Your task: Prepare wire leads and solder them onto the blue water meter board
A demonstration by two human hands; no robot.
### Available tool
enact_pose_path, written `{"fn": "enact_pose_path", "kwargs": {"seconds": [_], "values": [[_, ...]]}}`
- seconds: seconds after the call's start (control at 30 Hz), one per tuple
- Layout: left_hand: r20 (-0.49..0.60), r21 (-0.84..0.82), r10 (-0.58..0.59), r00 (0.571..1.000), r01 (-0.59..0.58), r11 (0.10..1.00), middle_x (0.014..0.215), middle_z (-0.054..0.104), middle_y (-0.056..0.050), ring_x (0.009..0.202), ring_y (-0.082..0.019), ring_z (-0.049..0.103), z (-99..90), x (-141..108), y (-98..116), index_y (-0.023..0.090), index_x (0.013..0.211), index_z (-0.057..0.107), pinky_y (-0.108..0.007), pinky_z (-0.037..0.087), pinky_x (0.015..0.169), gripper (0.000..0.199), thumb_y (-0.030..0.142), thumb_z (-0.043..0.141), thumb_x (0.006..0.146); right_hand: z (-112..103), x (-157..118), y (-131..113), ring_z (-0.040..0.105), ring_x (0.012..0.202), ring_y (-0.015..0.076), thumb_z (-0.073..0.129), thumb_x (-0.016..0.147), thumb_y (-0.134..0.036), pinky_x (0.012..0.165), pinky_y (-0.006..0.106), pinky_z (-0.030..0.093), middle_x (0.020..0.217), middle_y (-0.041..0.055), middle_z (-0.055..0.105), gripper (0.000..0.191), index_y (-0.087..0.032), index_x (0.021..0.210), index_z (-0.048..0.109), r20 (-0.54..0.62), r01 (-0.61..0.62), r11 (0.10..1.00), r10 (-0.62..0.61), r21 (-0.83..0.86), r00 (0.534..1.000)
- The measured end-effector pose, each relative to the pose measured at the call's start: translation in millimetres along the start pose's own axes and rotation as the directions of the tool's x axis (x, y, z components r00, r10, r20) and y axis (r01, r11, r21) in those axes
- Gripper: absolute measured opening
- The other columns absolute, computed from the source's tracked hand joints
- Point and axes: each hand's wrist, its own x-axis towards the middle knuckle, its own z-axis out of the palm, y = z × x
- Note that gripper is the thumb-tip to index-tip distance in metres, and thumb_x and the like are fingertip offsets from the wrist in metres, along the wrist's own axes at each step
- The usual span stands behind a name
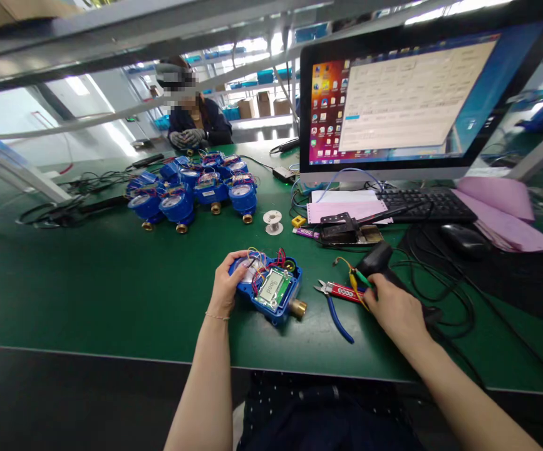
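My left hand (224, 285) is closed around the left end of a blue water meter (294, 285), its thumb over the round dial. The meter's housing is uncovered, showing a circuit board with a lit display (272, 286), red and yellow wires, and a brass fitting (298, 307) pointing right. My right hand (396, 307) pinches a green alligator clip (363, 278); a yellow alligator clip (354, 280) hangs beside it, near the fingers. Between the hands lie blue-handled cutting pliers (339, 321) and a red box cutter or similar flat tool (342, 291). A black handheld scanner (375, 258) lies behind the right hand.
Several blue water meters (177, 207) stand grouped at the back left. A solder wire spool (273, 222) sits mid-table. Monitor (393, 106), keyboard (421, 207), mouse (465, 241), pink papers (501, 213) and loose cables occupy the right. A gloved co-worker (196, 125) sits opposite.
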Motion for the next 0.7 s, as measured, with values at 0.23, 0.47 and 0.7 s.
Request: {"fn": "enact_pose_path", "kwargs": {"seconds": [0.23,0.47,0.7], "values": [[0.038,-0.057,-0.073,0.997,0.075,0.996,0.089,0.067,-0.001,0.071,-0.013,0.059,7.9,3,3,0.017,0.088,0.063,-0.022,0.046,0.064,0.025,0.032,0.06,0.069,-23,4,0,0.06,0.084,0.0208,0.05,0.086,-0.036,0.063,0.028,0.042,0.099,0.0074,0.06,0.023,-0.017,0.095,0.061,-0.092,0.116,0.993,-0.113,0.032,0.989],[0.137,0.018,-0.131,0.982,0.13,0.991,0.08,0.065,0.0,0.06,-0.011,0.054,22.5,13,9,0.015,0.086,0.063,-0.021,0.041,0.055,0.024,0.029,0.057,0.067,-23,-26,-59,0.062,0.086,0.0263,0.049,0.084,-0.03,0.066,0.032,0.043,0.095,0.0132,0.064,0.024,-0.012,0.095,0.059,0.316,0.244,0.966,-0.258,0.086,0.913],[0.306,0.11,-0.199,0.931,0.173,0.979,0.072,0.064,0.0,0.054,-0.01,0.051,38.5,19,17,0.015,0.084,0.063,-0.021,0.037,0.052,0.024,0.029,0.057,0.065,-21,2,-32,0.061,0.075,0.0217,0.049,0.082,-0.032,0.06,0.029,0.039,0.079,0.0058,0.063,0.017,-0.018,0.083,0.06,0.306,0.23,0.961,-0.266,0.151,0.914]]}}
